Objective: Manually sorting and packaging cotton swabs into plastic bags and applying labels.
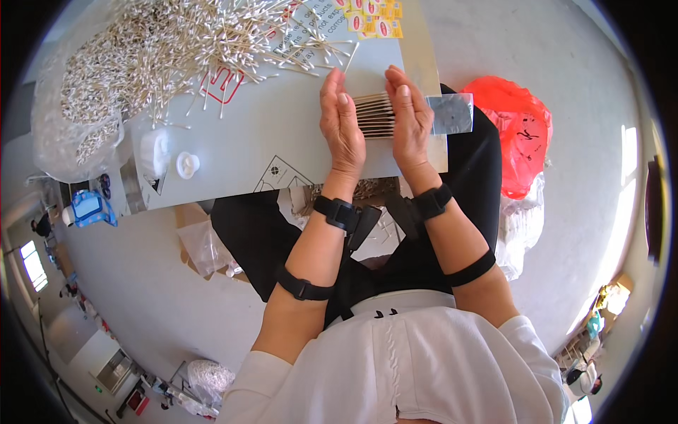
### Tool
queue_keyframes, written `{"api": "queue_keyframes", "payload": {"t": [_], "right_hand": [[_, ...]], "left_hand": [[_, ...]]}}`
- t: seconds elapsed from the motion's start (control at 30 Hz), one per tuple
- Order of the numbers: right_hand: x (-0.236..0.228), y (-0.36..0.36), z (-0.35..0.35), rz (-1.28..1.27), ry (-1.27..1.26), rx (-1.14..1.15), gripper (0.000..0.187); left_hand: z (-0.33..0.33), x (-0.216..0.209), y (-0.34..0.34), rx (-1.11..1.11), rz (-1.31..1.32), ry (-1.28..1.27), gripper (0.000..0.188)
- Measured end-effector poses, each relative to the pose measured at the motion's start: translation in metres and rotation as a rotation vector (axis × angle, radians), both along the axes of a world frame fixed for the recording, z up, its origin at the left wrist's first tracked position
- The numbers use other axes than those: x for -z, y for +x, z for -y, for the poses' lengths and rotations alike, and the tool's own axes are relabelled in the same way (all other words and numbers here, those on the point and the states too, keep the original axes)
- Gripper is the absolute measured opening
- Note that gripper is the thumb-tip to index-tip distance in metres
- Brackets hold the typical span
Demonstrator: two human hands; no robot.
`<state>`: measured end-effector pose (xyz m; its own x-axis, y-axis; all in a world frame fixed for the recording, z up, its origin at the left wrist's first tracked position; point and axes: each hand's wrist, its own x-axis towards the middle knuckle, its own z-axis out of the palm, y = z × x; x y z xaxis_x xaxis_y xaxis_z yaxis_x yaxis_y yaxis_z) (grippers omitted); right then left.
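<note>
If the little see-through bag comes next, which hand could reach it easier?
Probably the right hand: it is close beside the clear plastic bag. The left hand is farther away, across the row of cotton swabs. Both hands flank those swabs, though, so neither looks quite free.

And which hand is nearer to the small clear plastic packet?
Right. The right hand is just left of the packet; the left hand is farther left, across the swab bundle.
</note>
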<state>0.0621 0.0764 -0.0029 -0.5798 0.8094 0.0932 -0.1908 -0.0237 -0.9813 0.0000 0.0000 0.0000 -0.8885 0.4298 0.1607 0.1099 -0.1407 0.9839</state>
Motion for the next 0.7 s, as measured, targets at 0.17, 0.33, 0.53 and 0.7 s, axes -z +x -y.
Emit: {"api": "queue_keyframes", "payload": {"t": [0.17, 0.33, 0.53, 0.7], "right_hand": [[-0.006, 0.005, -0.008, -0.090, -0.160, 0.063, 0.039], [-0.007, 0.019, -0.026, -0.003, -0.061, -0.032, 0.033], [-0.045, 0.049, -0.056, 0.478, 0.802, -0.507, 0.065], [-0.031, 0.051, -0.055, 0.517, 0.986, -0.508, 0.064]], "left_hand": [[-0.009, -0.008, 0.004, 0.025, 0.099, 0.081, 0.053], [0.016, -0.004, -0.009, 0.050, 0.072, 0.083, 0.050], [0.054, -0.022, -0.012, 0.306, -0.703, -0.675, 0.078], [0.039, -0.023, 0.014, 0.393, -0.832, -0.963, 0.083]]}}
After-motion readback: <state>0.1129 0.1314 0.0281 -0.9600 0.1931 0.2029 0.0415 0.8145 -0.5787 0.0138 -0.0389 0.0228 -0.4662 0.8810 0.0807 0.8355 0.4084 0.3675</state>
